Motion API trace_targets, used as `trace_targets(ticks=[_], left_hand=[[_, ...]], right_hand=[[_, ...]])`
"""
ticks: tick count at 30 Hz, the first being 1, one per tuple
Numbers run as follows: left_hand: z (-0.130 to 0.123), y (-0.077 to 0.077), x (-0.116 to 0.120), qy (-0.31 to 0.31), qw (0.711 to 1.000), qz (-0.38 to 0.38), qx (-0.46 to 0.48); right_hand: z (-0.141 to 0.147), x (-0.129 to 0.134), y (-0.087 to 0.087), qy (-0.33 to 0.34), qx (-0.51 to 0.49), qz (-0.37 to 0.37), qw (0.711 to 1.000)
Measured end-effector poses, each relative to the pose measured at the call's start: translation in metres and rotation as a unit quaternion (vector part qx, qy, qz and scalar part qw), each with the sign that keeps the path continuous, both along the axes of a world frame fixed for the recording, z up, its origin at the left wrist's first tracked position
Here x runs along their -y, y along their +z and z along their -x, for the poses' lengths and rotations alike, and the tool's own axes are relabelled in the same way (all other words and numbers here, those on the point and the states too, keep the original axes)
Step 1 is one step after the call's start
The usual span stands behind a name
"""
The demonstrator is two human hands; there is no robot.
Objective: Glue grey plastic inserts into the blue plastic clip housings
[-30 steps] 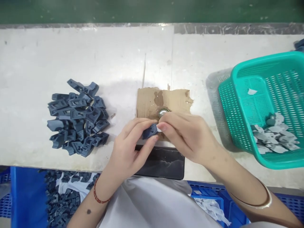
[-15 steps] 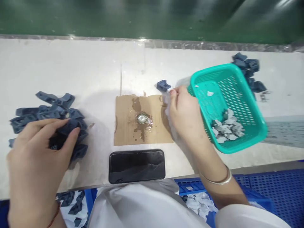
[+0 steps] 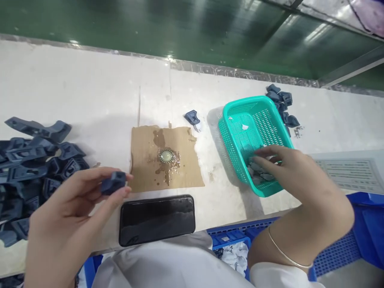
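Matt blue plastic part (image 3: 113,182), perforated glossy plastic basket (image 3: 237,106), stained rough cardboard (image 3: 183,176)

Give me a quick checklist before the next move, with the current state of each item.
1. Left hand grips a dark blue part: ok.
2. Right hand is inside the teal basket, on the grey pieces: ok.
3. Grey piece actually pinched: cannot tell.
4. Cardboard pad free of hands, round cap exposed: ok.
5. Phone lies close below the wet, stained pad: not ok.
6. Pile of blue parts within the left hand's reach: ok.
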State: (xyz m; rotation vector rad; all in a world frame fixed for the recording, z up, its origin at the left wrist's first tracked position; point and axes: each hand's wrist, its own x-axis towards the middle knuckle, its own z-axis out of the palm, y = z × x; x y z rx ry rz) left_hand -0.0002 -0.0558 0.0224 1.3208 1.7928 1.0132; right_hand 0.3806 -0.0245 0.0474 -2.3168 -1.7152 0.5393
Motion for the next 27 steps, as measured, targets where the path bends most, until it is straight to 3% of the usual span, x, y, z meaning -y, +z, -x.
trace_targets(ticks=[4,9,11,13,15,17,20,27], left_hand=[[-0.028,0.012,-0.004,0.01,0.998,0.047,0.041],[-0.027,0.007,-0.005,-0.033,0.993,0.107,0.041],[-0.026,0.004,-0.004,-0.036,0.992,0.107,0.051],[-0.027,0.002,-0.003,-0.034,0.991,0.104,0.072],[-0.029,0.002,-0.003,-0.027,0.988,0.103,0.112],[-0.031,0.002,-0.003,-0.024,0.984,0.1,0.148],[-0.03,-0.001,-0.003,-0.039,0.979,0.091,0.176],[-0.025,-0.019,-0.005,-0.133,0.966,0.071,0.21]], right_hand=[[-0.002,0.007,-0.008,0.042,-0.027,0.027,0.998],[0.013,0.0,-0.005,-0.043,0.027,0.115,0.992],[0.016,0.001,-0.003,-0.072,-0.009,0.1,0.992],[0.019,0.003,0.0,-0.082,-0.103,0.035,0.991],[0.024,0.004,0.002,-0.082,-0.238,-0.04,0.967],[0.034,0.003,0.004,-0.073,-0.364,-0.102,0.923],[0.056,-0.004,0.008,-0.046,-0.465,-0.15,0.871],[0.11,-0.021,0.007,0.031,-0.564,-0.086,0.821]])
